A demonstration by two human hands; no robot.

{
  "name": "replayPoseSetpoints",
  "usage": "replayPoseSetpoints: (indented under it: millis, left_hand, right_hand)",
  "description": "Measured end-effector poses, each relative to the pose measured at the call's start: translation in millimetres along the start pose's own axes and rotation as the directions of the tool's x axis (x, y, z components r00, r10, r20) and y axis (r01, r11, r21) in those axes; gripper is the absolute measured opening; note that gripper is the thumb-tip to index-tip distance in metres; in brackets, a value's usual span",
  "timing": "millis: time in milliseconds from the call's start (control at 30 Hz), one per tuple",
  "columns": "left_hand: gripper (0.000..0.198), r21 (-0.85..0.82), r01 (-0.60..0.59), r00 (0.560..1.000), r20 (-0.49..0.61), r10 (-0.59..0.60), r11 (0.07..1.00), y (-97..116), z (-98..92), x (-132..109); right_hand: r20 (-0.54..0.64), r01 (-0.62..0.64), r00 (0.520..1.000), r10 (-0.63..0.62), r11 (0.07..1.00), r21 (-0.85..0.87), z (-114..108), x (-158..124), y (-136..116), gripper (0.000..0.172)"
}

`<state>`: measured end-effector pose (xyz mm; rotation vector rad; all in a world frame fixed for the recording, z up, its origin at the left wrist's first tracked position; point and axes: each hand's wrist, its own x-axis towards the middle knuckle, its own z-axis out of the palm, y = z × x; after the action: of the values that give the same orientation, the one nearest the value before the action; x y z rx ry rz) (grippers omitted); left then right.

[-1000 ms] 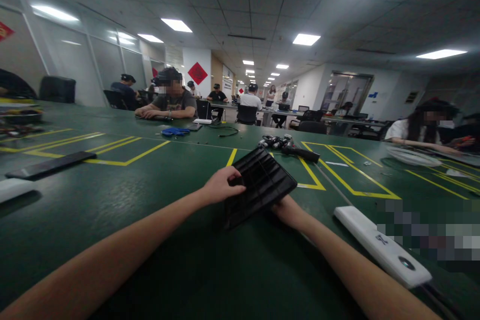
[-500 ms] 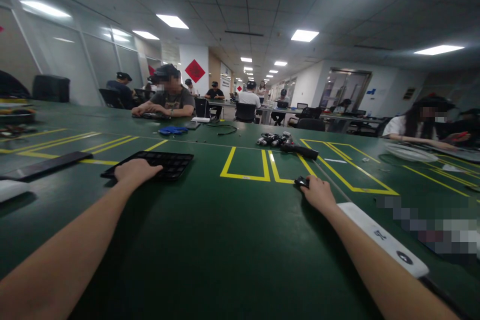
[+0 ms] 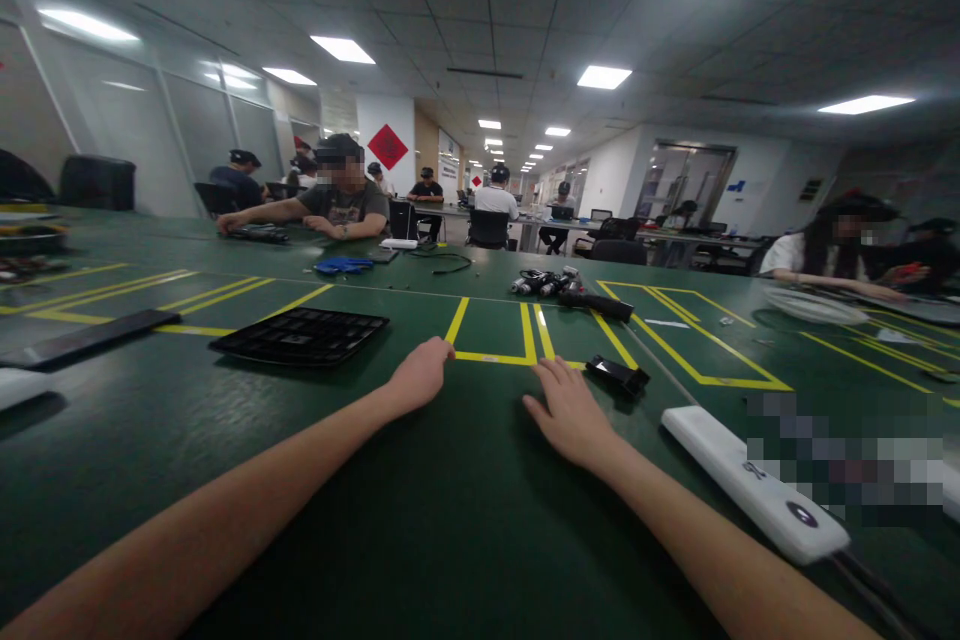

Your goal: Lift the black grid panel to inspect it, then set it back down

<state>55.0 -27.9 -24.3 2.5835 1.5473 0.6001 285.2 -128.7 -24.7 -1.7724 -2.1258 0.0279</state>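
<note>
My left hand is above the green table near a yellow tape outline. Its fingers are curled together, and whether anything is inside them is hidden. To its left lies a shallow black compartmented tray, apart from the hand. My right hand has its fingers stretched forward and thumb apart, holding nothing, low over the tabletop. Just right of its fingertips rests a small black oblong part, not touched by either hand.
A white power strip lies right of my right forearm. Beyond sit a bundle of dark cables and metal parts, a black handle-like piece and a blue item. A long dark bar lies left. Co-workers sit across the table.
My left hand has left the black tray and moved right. My right hand has let go of the small black part and shifted left; that part now lies on the table.
</note>
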Motion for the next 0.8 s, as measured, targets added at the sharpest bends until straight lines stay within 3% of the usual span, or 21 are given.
replayPoseSetpoints:
  millis: [67, 167, 300, 400, 467, 567, 633, 733, 800]
  left_hand:
    - [0.025, 0.044, -0.047, 0.998, 0.047, 0.045, 0.998, 11, 8.9, -3]
    - [0.024, 0.117, -0.098, 0.994, 0.068, 0.09, 0.988, 15, 7.8, -5]
    - [0.029, 0.191, -0.129, 0.989, -0.045, 0.14, 0.973, 24, 1.1, -14]
    - [0.035, 0.166, -0.235, 0.965, -0.076, 0.25, 0.958, 44, -0.3, -33]
    - [0.041, 0.084, -0.345, 0.939, 0.018, 0.345, 0.935, 61, -1.0, -50]
    - [0.053, -0.089, -0.495, 0.835, 0.227, 0.502, 0.864, 80, -4.3, -71]
    - [0.056, -0.169, -0.526, 0.776, 0.305, 0.551, 0.834, 86, -7.9, -77]
    - [0.051, -0.201, -0.509, 0.777, 0.31, 0.547, 0.837, 89, -12.4, -79]
    - [0.044, -0.188, -0.499, 0.799, 0.277, 0.533, 0.846, 91, -13.9, -79]
  right_hand:
    - [0.125, 0.049, 0.991, -0.053, 0.998, 0.031, 5, -6, -12, 0.058]
    - [0.252, 0.067, 0.965, -0.077, 0.997, 0.048, 10, -9, -18, 0.06]
    - [0.26, 0.075, 0.962, -0.082, 0.996, 0.04, 11, -9, -18, 0.059]
    - [0.207, 0.109, 0.972, -0.11, 0.994, 0.02, 8, -7, -15, 0.055]
    - [0.12, 0.12, 0.986, -0.116, 0.993, -0.022, 4, -4, -7, 0.05]
    - [-0.061, 0.034, 0.997, -0.043, 0.989, -0.142, -5, 5, 16, 0.045]
    - [-0.155, -0.086, 0.987, 0.049, 0.967, -0.24, -10, 9, 38, 0.044]
    - [-0.218, -0.269, 0.955, 0.202, 0.899, -0.346, -12, 11, 68, 0.046]
    - [-0.192, -0.34, 0.938, 0.288, 0.865, -0.368, -10, 10, 82, 0.046]
